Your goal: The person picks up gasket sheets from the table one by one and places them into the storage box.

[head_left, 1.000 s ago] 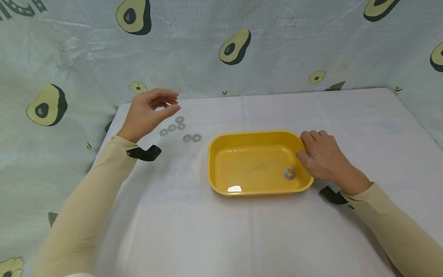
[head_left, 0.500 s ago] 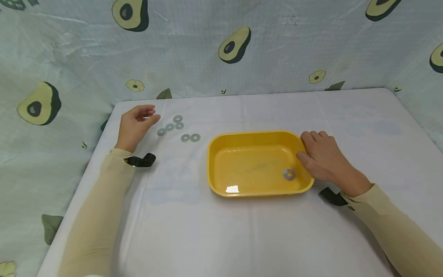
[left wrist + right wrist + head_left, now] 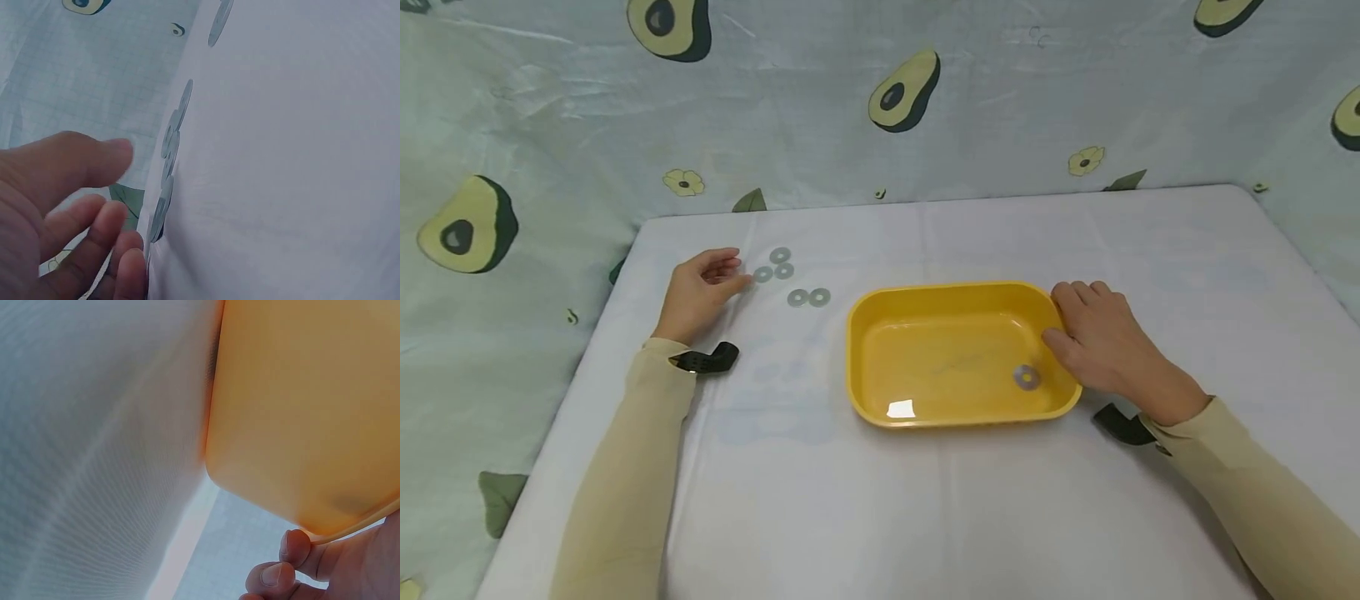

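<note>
My left hand (image 3: 698,293) is low over the table's left side, its thumb and fingers loosely bent and apart, with nothing between them. The thumb tip comes right beside a flat metal washer (image 3: 763,274). Other washers lie close by, with a pair (image 3: 819,297) nearer the tray. In the left wrist view, the washers (image 3: 161,209) appear edge-on past the fingertips. On the other side, my right hand (image 3: 1097,346) grips the right rim of a yellow plastic tray (image 3: 955,419), thumb over the edge. One washer (image 3: 1027,377) rests inside the tray near that thumb.
A white cloth (image 3: 865,508) covers the table. Behind it and to the left hangs a pale curtain (image 3: 805,100) printed with avocados and flowers. Dark camera mounts (image 3: 706,358) sit at both wrists.
My left hand has come down and left toward the washers, and its thumb now overlaps the spot of the leftmost one. The right hand stays on the tray.
</note>
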`<move>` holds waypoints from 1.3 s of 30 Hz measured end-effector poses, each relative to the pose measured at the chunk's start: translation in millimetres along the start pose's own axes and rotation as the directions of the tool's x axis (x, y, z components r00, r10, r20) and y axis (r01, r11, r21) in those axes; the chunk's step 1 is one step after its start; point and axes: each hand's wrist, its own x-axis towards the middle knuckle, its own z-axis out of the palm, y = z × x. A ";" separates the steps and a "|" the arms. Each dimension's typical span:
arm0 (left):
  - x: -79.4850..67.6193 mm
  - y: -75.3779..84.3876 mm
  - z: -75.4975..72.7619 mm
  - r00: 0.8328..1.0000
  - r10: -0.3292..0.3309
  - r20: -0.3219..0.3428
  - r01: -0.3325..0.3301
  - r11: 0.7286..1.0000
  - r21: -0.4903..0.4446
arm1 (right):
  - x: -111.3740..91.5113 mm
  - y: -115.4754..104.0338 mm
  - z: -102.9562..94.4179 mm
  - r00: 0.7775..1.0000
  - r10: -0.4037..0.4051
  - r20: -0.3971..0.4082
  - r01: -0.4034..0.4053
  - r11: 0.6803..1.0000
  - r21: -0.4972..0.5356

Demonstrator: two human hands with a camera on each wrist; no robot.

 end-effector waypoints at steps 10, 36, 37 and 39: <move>-3.3 -5.4 -4.4 1.000 -0.006 0.024 0.004 0.995 0.102 | 3.8 -1.1 -0.8 1.000 -0.011 -0.013 0.011 1.000 0.007; -3.9 -3.2 1.8 0.998 0.055 0.021 -0.058 0.984 0.169 | 1.1 -0.3 -1.6 0.998 0.040 0.045 -0.040 0.999 0.014; -4.4 -3.2 1.8 0.998 0.059 0.018 -0.061 0.984 0.168 | 1.1 -0.1 -1.2 0.999 0.033 0.039 -0.034 0.999 0.012; -5.0 -3.5 2.4 0.998 0.061 0.013 -0.063 0.984 0.169 | 1.2 0.1 -0.6 0.999 0.025 0.033 -0.025 1.000 0.010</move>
